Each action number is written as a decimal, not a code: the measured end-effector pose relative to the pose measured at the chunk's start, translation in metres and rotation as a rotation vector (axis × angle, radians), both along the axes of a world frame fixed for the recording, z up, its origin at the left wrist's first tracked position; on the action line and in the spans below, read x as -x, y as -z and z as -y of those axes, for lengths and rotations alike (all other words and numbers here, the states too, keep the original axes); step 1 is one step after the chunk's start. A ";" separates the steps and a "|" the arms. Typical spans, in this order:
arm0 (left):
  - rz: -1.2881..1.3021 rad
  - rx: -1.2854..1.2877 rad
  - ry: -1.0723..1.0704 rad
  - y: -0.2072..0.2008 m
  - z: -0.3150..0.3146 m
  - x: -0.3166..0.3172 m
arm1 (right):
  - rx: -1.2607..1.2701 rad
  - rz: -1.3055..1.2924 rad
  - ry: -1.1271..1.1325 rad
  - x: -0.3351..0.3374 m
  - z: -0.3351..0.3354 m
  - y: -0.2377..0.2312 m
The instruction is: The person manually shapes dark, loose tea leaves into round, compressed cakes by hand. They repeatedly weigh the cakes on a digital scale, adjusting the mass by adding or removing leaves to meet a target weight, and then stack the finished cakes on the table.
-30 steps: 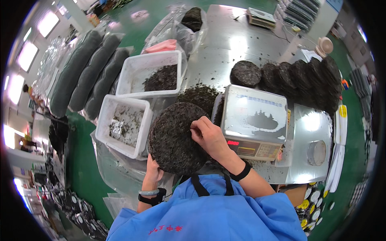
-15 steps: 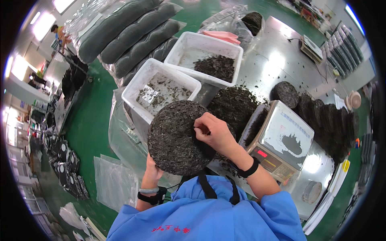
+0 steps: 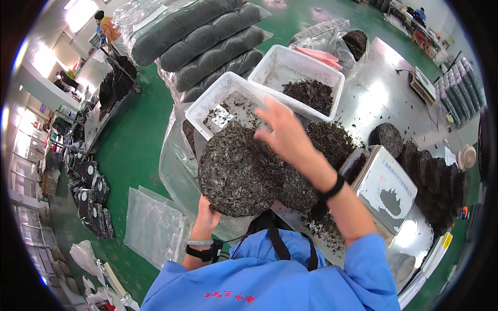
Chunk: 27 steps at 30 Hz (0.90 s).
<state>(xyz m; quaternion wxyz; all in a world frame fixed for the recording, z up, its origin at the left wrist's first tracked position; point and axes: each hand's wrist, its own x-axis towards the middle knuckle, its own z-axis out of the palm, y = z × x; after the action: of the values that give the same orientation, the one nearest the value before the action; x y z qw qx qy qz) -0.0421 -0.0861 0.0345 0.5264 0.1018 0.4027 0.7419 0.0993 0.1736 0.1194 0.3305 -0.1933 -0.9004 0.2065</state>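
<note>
A round, dark cake of dried seaweed [image 3: 233, 171] is tilted up in front of me. My left hand [image 3: 207, 213] grips its lower edge, its fingers hidden behind it. My right hand [image 3: 288, 129] is raised over the cake's upper right side, slightly blurred, its fingers apart and nothing visible in them. Another seaweed cake [image 3: 298, 191] is partly covered at the right of the held one. Beyond the hands stand a white bin [image 3: 199, 111] with scraps and a label inside, and a second white bin [image 3: 296, 54] holding loose seaweed.
A scale [image 3: 390, 189] with a grey patch on its plate stands to the right on the metal table [image 3: 373, 90]. Past it are a single round cake [image 3: 386, 139] and a row of stacked cakes [image 3: 430, 179]. Loose seaweed [image 3: 332, 142] lies behind the scale. Bagged rolls [image 3: 207, 46] are piled at far left.
My right hand has left the cake's surface, moved up, and opened from a pinch. The left hand still holds the cake. The whole view has shifted, with surroundings now further right.
</note>
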 end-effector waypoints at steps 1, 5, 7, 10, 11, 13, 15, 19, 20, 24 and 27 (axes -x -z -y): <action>-0.039 0.012 -0.004 -0.001 -0.001 -0.005 | 0.151 0.051 -0.112 -0.009 0.029 0.003; -0.113 0.055 0.152 -0.020 -0.035 -0.038 | 0.283 0.400 -0.034 -0.058 0.132 0.010; -0.172 0.044 0.209 -0.008 -0.045 -0.051 | 0.333 0.306 0.091 -0.078 0.136 0.016; -0.172 0.037 0.306 -0.008 -0.067 -0.066 | 0.571 0.098 0.216 -0.128 0.129 0.008; -0.162 0.027 0.328 -0.008 -0.074 -0.070 | 0.611 -0.076 0.343 -0.147 0.127 0.005; -0.050 0.027 0.384 -0.003 -0.086 -0.072 | 0.747 -0.191 0.782 -0.195 0.116 -0.007; 0.081 0.020 0.442 0.004 -0.094 -0.075 | 0.520 -0.574 1.012 -0.252 0.103 0.014; 0.117 -0.003 0.586 0.012 -0.112 -0.087 | 0.609 -0.814 1.150 -0.355 0.093 0.064; 0.138 -0.001 0.610 0.016 -0.115 -0.089 | 0.380 -0.468 1.364 -0.365 0.094 0.088; 0.118 -0.030 0.678 0.013 -0.129 -0.112 | 0.401 -0.352 1.176 -0.306 0.109 0.046; -0.044 -0.065 0.721 -0.003 -0.138 -0.140 | 0.506 -0.127 0.716 -0.230 0.119 0.026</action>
<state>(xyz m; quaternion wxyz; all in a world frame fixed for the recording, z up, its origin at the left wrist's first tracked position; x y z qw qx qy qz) 0.0977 0.0524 0.0371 0.7419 0.2698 0.3282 0.5187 0.3297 0.0546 0.0936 0.3780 -0.5549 -0.6756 0.3044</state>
